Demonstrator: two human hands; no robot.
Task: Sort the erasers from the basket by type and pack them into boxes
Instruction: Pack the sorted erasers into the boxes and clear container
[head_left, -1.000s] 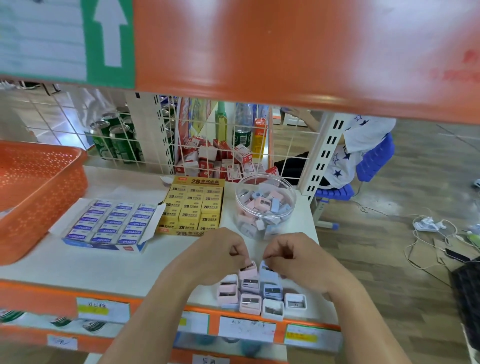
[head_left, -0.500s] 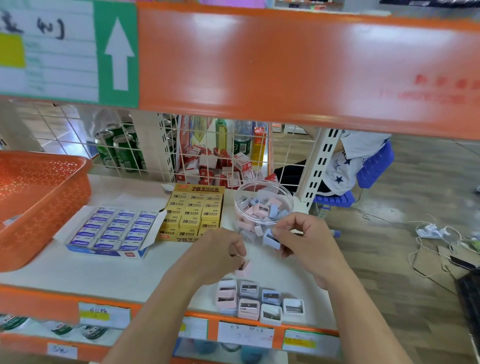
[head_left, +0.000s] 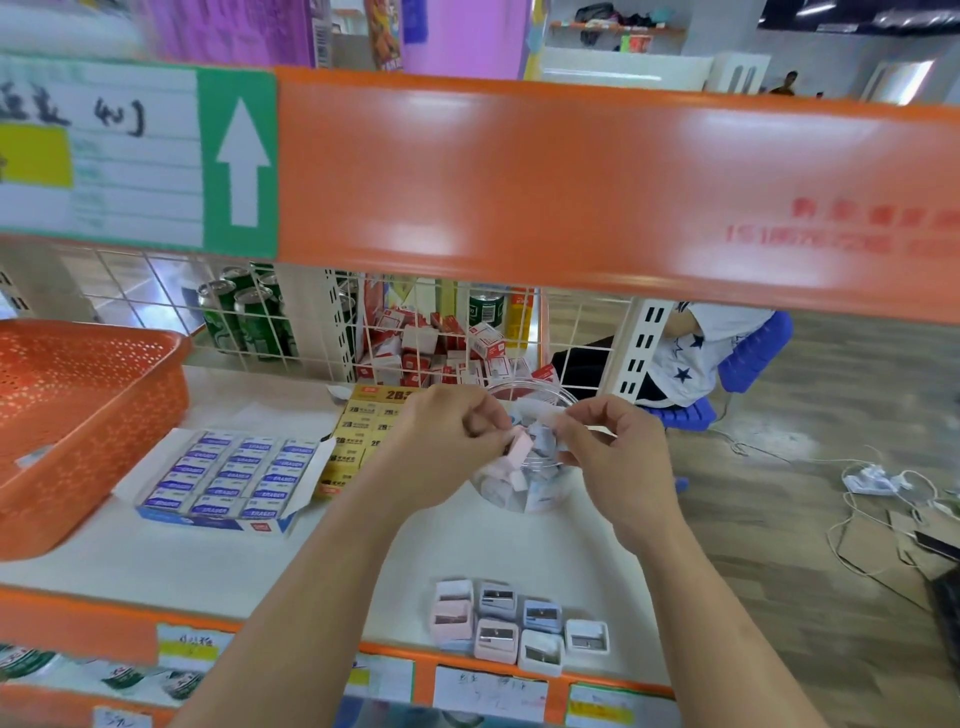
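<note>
Pinched in the left grip (head_left: 441, 452): a pink block (head_left: 518, 448), tilted, just above the clear jar (head_left: 498, 493). Right grip (head_left: 618, 457) just right, curled on a pale piece (head_left: 549, 419). Jar mouth directly beneath both.

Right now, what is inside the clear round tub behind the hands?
The clear tub holds a loose heap of small pink, pale blue and white pieces. The left hand, pinching a pink piece, and the right hand cover much of it, hiding the rest.

White shelf (head_left: 156, 561): orange basket (head_left: 78, 415) far left, open blue eraser box (head_left: 228, 478), yellow 2B eraser box (head_left: 358, 431), clear tub (head_left: 519, 488), sharpeners (head_left: 514, 623) at front edge.
</note>
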